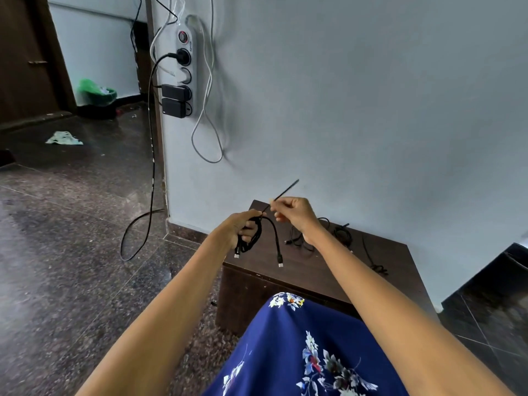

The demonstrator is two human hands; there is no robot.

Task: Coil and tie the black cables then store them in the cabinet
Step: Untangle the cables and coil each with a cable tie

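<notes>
My left hand point(241, 224) grips a coiled black cable point(273, 238) above the small dark wooden cabinet point(320, 270). Two plug ends of the coil hang down below the hand. My right hand point(294, 212) pinches a thin black tie point(285, 190) that runs from the top of the coil up and to the right. More loose black cables point(340, 234) lie on the cabinet top behind my right wrist, partly hidden by it.
The cabinet stands against a pale wall point(371, 110). A power strip point(185, 75) with plugs and hanging white and black wires is fixed to the wall at upper left. A green bin point(97, 92) and a cloth scrap point(64, 138) sit on the dark stone floor.
</notes>
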